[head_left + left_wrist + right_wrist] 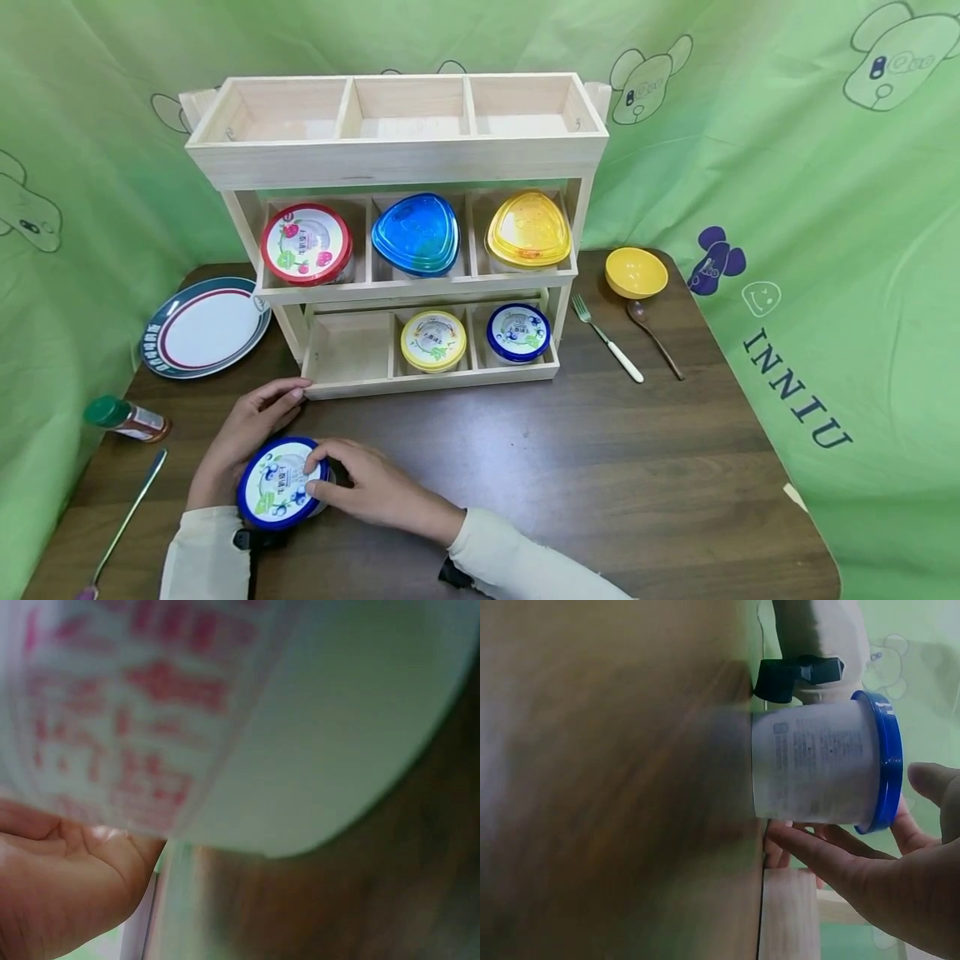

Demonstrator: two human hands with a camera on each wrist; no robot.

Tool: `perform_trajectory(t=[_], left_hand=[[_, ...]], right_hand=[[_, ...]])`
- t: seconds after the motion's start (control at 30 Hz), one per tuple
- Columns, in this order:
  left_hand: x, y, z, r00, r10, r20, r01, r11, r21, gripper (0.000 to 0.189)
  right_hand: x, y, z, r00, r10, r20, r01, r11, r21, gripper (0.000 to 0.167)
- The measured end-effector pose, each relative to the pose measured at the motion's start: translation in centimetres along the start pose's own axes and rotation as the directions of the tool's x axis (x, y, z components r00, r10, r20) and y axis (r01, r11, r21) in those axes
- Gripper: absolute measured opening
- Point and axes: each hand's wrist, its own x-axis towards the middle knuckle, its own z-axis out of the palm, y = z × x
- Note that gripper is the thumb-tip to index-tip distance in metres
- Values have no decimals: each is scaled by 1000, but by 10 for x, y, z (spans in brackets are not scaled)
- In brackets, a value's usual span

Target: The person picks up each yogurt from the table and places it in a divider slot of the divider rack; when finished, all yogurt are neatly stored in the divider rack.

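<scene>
A tub with a blue lid (279, 483) stands upright on the table between the forearms; its white side (817, 765) shows in the right wrist view. My right hand (375, 487) is beside it, fingers loosely bent at the lid's right edge, thumb a little off the lid in the right wrist view. My left hand (258, 421) reaches past the tub, fingertips at the front left corner of the wooden rack (427, 387). Close up in the left wrist view, the tub's white wall (337, 735) with pink lettering hides much of the scene.
The rack's middle tier holds red-lidded (306, 244), blue-lidded (417, 235) and yellow-lidded (528, 229) tubs; the bottom tier, yellow-lidded (433, 341) and blue-lidded (518, 332) ones. Left are a plate (217, 325), spice jar (129, 418) and utensil (129, 518); right, a bowl (636, 273), fork (607, 340) and spoon (654, 337).
</scene>
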Motion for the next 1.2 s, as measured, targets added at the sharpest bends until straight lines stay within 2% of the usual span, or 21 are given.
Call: perform_trajectory(t=[0.23,0.53,1.0,1.2], left_hand=[[1,-2,-1,1000,-18,-3,18,1000,5,33],[2,-4,0,999,-32,-27,33,999,25,33],[3,2,3,993,-102,-55,106,991,80,38],[3,3,3,994,-97,-51,101,992,73,38]], right_hand=[[1,0,3,1000,26,-2,-26,998,51,15],[-4,1,1,997,71,-35,-63,981,185,16],[-30,9,-32,982,160,-101,-131,960,246,18],[-43,15,-46,969,185,-162,-134,951,280,20]])
